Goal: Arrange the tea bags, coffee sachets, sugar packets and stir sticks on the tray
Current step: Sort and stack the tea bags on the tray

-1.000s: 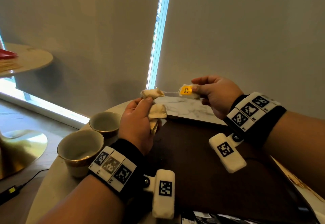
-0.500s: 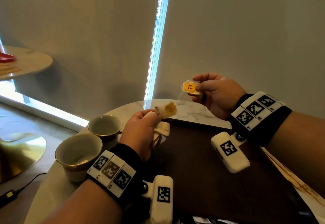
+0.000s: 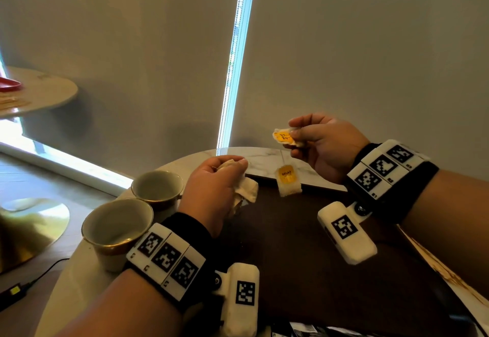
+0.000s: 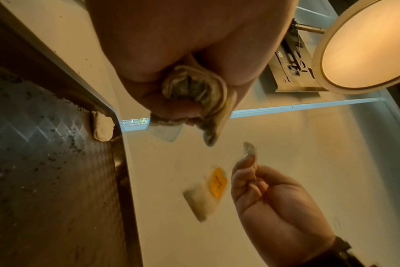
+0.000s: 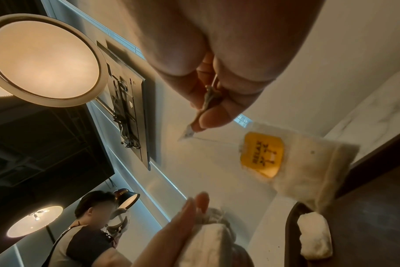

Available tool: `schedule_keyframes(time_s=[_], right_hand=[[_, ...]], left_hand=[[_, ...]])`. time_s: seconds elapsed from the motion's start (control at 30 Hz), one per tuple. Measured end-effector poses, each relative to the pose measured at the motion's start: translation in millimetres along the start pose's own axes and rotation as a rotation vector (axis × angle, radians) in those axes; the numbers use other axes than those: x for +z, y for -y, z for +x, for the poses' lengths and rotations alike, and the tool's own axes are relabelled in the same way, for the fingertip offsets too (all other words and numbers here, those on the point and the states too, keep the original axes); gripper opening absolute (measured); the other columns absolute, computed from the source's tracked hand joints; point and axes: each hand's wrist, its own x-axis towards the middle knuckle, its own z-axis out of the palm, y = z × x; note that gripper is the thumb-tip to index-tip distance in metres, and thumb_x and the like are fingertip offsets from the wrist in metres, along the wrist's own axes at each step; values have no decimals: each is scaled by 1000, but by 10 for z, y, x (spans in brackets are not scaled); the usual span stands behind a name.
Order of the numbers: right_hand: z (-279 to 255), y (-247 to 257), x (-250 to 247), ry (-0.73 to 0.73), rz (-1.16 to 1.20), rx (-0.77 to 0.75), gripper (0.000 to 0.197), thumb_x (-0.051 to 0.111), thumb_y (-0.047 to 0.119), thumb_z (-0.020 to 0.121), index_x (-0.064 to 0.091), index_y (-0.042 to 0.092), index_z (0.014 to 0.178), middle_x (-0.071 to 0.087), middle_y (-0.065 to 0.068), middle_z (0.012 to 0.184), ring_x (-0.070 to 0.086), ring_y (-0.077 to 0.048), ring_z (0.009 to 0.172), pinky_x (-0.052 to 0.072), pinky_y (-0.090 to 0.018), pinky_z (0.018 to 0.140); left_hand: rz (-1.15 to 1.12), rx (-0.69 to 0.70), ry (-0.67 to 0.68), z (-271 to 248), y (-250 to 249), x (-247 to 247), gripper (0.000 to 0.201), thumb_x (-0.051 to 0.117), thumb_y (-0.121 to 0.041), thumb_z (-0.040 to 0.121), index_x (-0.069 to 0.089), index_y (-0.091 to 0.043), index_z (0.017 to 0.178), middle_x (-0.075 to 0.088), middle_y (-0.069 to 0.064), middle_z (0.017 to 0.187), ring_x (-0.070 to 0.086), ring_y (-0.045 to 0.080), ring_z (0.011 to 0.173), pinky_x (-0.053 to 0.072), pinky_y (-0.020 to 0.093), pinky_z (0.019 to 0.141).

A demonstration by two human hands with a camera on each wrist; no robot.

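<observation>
Tea bag [image 3: 288, 181] dangles on its string below your right hand [image 3: 321, 146], which pinches another bag; left hand [image 3: 211, 191] clutches a bunch. Lower it steadily onto the tray [image 3: 304, 257] beneath.

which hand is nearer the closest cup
Left. The left hand sits just right of the near cup, gripping tea bags; the right hand is farther off, across the tray.
</observation>
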Motion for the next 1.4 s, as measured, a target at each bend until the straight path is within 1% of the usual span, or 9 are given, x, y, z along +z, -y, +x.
schedule_keyframes(time_s=[0.1,0.27,0.43,0.57,0.77,0.93,1.13,1.27,1.4], right_hand=[[-33,-31,33,55,-1,10,19,57,-7,93,64,8,102,68,-17,100,73,-21,71,54,-25,55],[-95,-86,71,144,-56,33,18,61,-5,91,65,8,102,71,-11,86,71,-19,67,55,-26,55],[-101,-108,74,159,-119,22,16,63,-3,90,66,11,97,72,-10,86,70,-20,69,54,-27,56],[-82,-120,21,164,-165,8,18,63,-6,89,68,11,94,71,-14,91,69,-21,71,53,-26,55],[-79,-143,-22,173,-186,12,22,64,-8,86,69,11,95,72,-15,98,72,-25,80,54,-26,56],[-121,-111,-12,266,-168,39,36,75,3,64,69,10,99,75,-11,95,73,-25,83,56,-25,57],[-148,-123,21,292,-306,73,29,75,-3,79,72,11,104,71,-14,107,72,-26,88,56,-27,58],[-142,-133,38,261,-328,85,24,73,-1,81,73,14,99,69,-14,112,70,-31,97,58,-30,62],[-163,-137,30,236,-303,111,23,70,-1,84,74,12,102,70,-13,112,70,-31,100,59,-30,65]], left_hand=[[48,3,111,-74,-37,59,5,76,-25,89,80,-28,88,76,9,95,73,29,86,59,37,64],[197,-6,221,-145,-69,87,8,72,-30,92,77,-31,98,73,-1,97,69,21,87,56,28,59],[236,12,165,-118,-55,75,8,72,-34,93,77,-28,92,74,1,91,71,22,86,57,30,61],[196,45,119,-103,-58,64,7,75,-31,90,77,-27,85,74,1,82,73,21,81,62,43,66],[193,48,107,-108,-52,67,7,75,-31,90,76,-26,87,74,3,87,71,24,83,61,38,63],[228,21,152,-130,-63,84,8,70,-33,94,74,-26,91,71,-1,84,67,15,74,58,30,58],[223,40,138,-117,-47,78,8,71,-30,93,76,-26,90,72,1,83,68,20,77,55,31,59],[196,48,116,-96,-43,56,9,70,-23,93,77,-26,97,73,1,96,69,20,90,58,35,71],[190,29,79,-91,-52,47,7,71,-24,93,77,-23,91,73,4,89,69,22,83,58,35,65]])
